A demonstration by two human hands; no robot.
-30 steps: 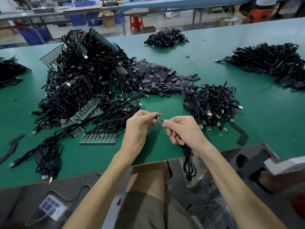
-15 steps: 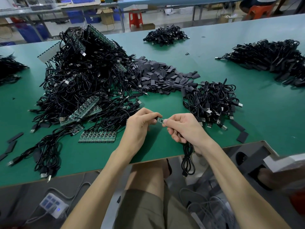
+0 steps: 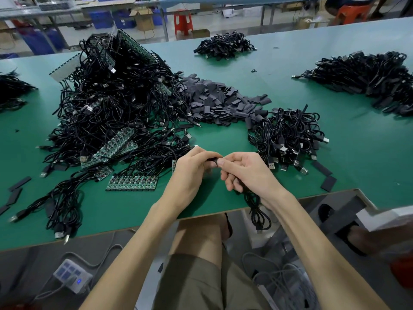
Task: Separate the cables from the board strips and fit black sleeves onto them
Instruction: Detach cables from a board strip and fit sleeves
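The flat work table has a plain green top. The tangled round cables are glossy black, with silver metal plugs. The narrow board strips are green, patterned with rows of small dark parts. The flat rectangular sleeves are matte black (slightly greyish). The plastic stool is red.

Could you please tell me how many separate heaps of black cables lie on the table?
5: the big heap left of centre, the small heap beyond the right hand, the far-centre heap, the far-right heap, the left-edge heap, cut off. Others may be hidden.
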